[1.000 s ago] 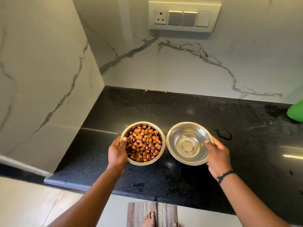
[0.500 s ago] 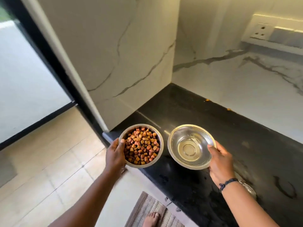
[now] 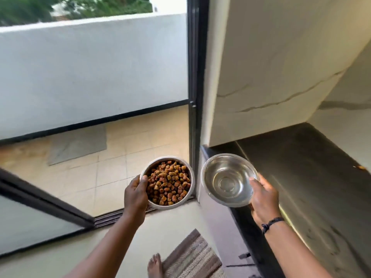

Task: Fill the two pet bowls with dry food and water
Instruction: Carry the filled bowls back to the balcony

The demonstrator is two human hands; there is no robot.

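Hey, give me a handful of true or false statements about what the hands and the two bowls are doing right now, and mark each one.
1. The left hand holds a bowl of dry food. True.
2. The right hand holds a bowl heaped with dry food. False: its steel bowl has no dry food in it; it shows only shiny metal, maybe some clear water.
3. Both bowls are resting on the black counter. False: both are held in the air, clear of it.
4. A dark band is on the right wrist. True.
5. A striped mat lies on the floor by a bare foot. True.
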